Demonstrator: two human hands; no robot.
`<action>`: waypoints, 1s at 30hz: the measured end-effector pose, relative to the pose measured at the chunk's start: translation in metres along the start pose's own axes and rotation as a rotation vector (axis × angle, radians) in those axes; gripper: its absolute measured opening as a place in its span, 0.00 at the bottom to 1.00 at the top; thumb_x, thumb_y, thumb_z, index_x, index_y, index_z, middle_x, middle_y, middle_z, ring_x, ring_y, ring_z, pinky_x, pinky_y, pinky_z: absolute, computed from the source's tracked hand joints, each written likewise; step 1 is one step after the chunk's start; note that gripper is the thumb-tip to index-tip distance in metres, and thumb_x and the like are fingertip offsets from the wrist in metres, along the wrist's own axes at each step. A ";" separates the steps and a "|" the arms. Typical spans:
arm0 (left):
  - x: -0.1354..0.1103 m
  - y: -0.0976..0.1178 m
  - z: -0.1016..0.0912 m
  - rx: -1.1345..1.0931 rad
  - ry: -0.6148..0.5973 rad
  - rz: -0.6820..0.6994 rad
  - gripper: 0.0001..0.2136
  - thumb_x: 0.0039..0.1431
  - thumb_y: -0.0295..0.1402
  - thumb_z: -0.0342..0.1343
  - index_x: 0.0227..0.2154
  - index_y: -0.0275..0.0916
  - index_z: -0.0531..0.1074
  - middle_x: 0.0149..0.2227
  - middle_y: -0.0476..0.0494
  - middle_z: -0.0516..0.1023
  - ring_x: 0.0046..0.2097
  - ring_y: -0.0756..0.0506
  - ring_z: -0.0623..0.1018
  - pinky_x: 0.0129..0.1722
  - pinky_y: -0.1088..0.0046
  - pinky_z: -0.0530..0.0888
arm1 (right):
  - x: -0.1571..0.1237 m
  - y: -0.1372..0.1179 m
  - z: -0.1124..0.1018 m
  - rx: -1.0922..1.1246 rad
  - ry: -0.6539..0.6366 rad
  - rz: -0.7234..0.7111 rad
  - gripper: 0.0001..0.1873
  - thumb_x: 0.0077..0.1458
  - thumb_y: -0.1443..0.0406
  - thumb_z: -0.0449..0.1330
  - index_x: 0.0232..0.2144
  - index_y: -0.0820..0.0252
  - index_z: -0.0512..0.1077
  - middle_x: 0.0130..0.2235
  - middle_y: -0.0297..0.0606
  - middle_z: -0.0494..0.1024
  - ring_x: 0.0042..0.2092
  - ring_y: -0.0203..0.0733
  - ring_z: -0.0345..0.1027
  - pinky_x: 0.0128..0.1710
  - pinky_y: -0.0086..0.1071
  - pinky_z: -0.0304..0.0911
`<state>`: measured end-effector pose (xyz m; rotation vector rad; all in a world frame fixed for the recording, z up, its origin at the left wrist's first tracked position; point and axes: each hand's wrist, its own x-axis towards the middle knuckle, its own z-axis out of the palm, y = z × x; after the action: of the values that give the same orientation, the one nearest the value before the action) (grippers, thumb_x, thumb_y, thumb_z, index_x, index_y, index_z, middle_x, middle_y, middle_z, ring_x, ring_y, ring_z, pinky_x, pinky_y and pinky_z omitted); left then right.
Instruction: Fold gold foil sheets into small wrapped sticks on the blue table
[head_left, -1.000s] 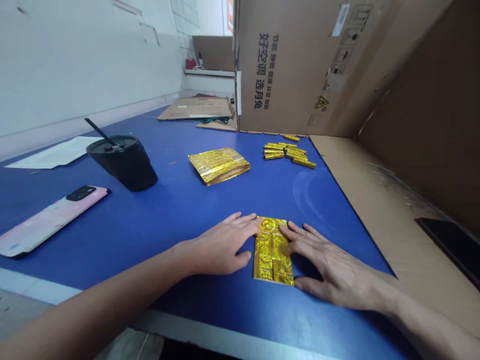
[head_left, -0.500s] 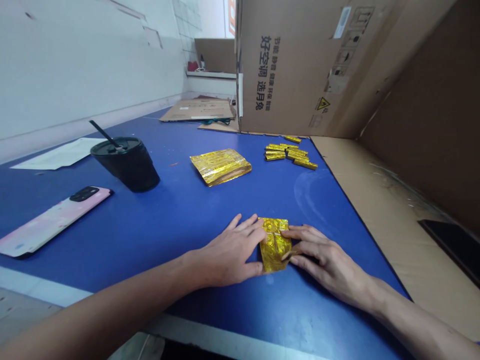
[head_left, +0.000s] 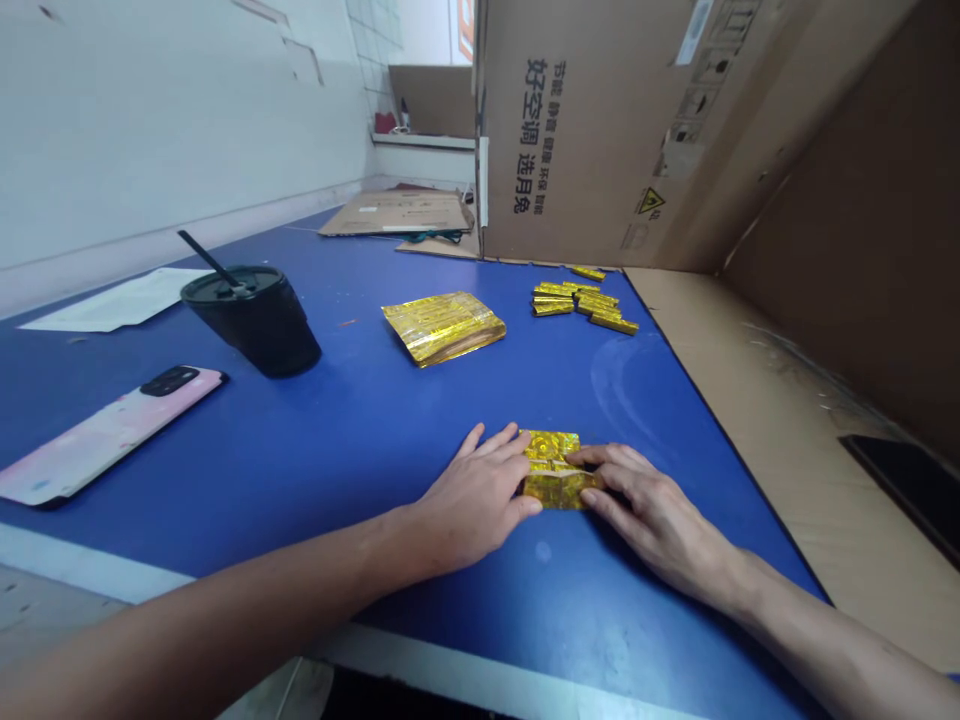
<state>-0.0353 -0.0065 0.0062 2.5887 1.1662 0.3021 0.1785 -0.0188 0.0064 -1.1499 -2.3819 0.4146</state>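
Note:
A gold foil sheet (head_left: 553,468) lies on the blue table (head_left: 360,420) near its front edge, with its near half folded up over the far half. My left hand (head_left: 472,500) presses on its left side, thumb at the folded edge. My right hand (head_left: 645,510) presses on its right side, fingers pinched at the fold. Both hands grip the sheet between them.
A stack of gold foil sheets (head_left: 444,326) lies mid-table, and several small folded gold pieces (head_left: 583,303) lie further back. A black lidded cup with a straw (head_left: 253,320) and a pink phone (head_left: 105,435) sit at the left. Large cardboard boxes (head_left: 600,130) wall off the back and right.
The flat sheet's near end has been lifted and folded forward onto its far half. Both hands moved in and closed on the fold.

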 end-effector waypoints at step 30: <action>0.004 0.010 0.008 0.163 0.123 -0.036 0.11 0.57 0.31 0.44 0.34 0.31 0.69 0.52 0.35 0.67 0.56 0.41 0.63 0.54 0.61 0.58 | 0.004 0.002 0.009 -0.062 0.059 0.000 0.05 0.54 0.72 0.51 0.28 0.59 0.63 0.37 0.42 0.71 0.39 0.42 0.64 0.41 0.41 0.63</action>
<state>-0.0233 -0.0109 0.0027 2.7191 1.3290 0.3780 0.1733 -0.0151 -0.0007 -1.1733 -2.3589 0.3047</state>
